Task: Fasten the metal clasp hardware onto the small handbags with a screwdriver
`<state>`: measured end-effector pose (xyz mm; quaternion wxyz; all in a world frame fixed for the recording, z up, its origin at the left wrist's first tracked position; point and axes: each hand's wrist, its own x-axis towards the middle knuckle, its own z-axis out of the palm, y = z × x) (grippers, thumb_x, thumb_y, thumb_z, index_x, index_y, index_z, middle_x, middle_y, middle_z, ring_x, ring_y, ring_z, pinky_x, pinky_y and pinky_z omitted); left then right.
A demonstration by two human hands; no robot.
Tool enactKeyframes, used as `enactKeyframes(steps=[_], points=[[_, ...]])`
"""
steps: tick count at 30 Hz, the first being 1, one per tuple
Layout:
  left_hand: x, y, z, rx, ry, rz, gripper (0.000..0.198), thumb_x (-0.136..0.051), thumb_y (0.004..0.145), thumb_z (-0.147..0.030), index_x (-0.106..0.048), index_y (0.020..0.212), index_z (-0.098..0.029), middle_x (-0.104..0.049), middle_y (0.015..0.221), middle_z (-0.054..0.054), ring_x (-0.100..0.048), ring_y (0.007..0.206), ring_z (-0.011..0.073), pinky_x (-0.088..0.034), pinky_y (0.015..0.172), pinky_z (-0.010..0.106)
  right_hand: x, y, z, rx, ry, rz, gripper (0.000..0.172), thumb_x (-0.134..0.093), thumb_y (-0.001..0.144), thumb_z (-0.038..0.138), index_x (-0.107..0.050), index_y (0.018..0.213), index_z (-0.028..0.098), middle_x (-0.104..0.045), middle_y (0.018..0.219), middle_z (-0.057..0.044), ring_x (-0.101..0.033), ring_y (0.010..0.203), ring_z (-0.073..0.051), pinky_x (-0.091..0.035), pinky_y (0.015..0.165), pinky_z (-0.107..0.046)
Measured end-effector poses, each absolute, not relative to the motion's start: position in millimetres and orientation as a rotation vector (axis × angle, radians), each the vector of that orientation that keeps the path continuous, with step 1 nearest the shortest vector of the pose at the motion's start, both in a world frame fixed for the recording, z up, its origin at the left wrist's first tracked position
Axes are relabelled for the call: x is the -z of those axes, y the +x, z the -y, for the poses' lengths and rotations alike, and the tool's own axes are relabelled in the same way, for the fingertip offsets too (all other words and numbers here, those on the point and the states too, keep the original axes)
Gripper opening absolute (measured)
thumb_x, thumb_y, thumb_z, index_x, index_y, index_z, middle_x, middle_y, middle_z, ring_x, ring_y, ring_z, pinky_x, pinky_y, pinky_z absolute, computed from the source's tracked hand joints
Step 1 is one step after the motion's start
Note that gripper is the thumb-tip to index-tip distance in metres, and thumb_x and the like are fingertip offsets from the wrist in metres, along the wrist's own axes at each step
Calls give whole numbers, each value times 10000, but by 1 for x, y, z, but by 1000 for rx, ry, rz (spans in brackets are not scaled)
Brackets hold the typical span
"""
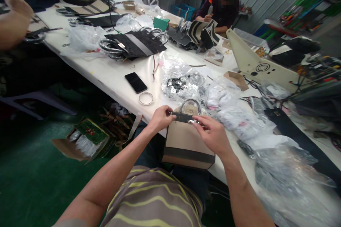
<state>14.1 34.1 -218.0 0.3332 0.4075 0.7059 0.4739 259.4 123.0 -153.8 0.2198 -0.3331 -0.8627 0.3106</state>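
Note:
A beige and black handbag [183, 136] rests at the table's front edge, partly over my lap, its plastic-wrapped handle [190, 103] standing up behind it. My left hand [162, 117] pinches the left end of the bag's black top flap. At the flap's right end, the fingers of my right hand [210, 129] close on a small silver clasp [190, 122]. Part of the clasp is hidden by those fingertips. Just beyond the bag lies a clear plastic bag [181, 81] with small shiny metal pieces.
A black phone [135, 82] and a tape roll [146, 98] lie left on the white table [112, 78]. Black handbags [135, 44] sit farther back. Crumpled plastic wrapping [239, 120] covers the right side. A co-worker [220, 10] sits opposite; another person's hand [16, 17] shows at far left.

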Motion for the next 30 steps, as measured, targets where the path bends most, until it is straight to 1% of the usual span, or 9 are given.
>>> enactKeyframes(steps=[1,3,5,6,9,12,15,24,30], points=[[218,15,-34,-1253,1060,-1832,211,-805,809,-260,-781,1004,-183,-788,899,37,-708,835,206,-575,794,335,151,250,-121,-816,-839,2455,296,-684,1066,377,-801,1317,273,-760,1356,-89,-762,955,-248,-667,819,-401],[219,15,-32,-1288,1047,-1779,236,-813,813,-263,-785,1030,-175,-801,911,41,-719,829,202,-582,788,324,151,231,-117,-710,-690,2604,305,-699,1062,346,-762,1348,258,-745,1337,-107,-751,1068,-290,-660,924,-450],[222,11,-29,-1323,1055,-1716,252,-805,838,-273,-796,1067,-168,-832,995,65,-752,889,214,-603,842,331,157,214,-117,-586,-602,2724,304,-715,1053,317,-728,1346,238,-735,1280,-122,-718,1170,-331,-628,1023,-503],[223,9,-27,-1336,1064,-1678,257,-791,854,-270,-802,1090,-168,-845,1045,75,-767,934,223,-611,882,339,161,208,-118,-535,-581,2766,292,-713,1055,308,-716,1336,231,-729,1251,-124,-706,1180,-338,-618,1032,-513],[226,2,-25,-1342,1077,-1553,275,-749,876,-221,-814,1139,-170,-863,1132,84,-791,1033,239,-619,966,353,171,196,-122,-457,-531,2835,219,-665,1080,269,-701,1288,209,-710,1195,-124,-691,1102,-321,-617,967,-493],[227,-1,-28,-1309,1067,-1544,280,-737,843,-151,-820,1111,-150,-870,1061,84,-795,964,234,-622,898,337,173,192,-125,-407,-467,2883,168,-615,1095,222,-695,1238,187,-695,1173,-129,-665,1086,-320,-602,955,-492],[228,-2,-33,-1279,1098,-1619,275,-726,806,-105,-826,1060,-135,-861,996,83,-782,905,224,-606,845,323,171,190,-126,-369,-443,2916,163,-594,1093,194,-687,1226,177,-687,1174,-135,-648,1110,-330,-595,957,-495],[227,-4,-32,-1277,1162,-1610,286,-710,789,-113,-841,1043,-128,-848,954,73,-762,857,213,-568,788,305,169,185,-119,-354,-465,2882,162,-561,1090,184,-694,1182,198,-698,1169,-137,-659,1105,-337,-595,936,-510],[228,-6,-34,-1289,1066,-1537,289,-744,772,-121,-834,1046,-105,-842,916,72,-747,827,199,-557,761,284,177,189,-123,-543,-507,2769,189,-598,1086,226,-767,1168,207,-738,1183,-136,-698,1112,-325,-608,984,-501]])
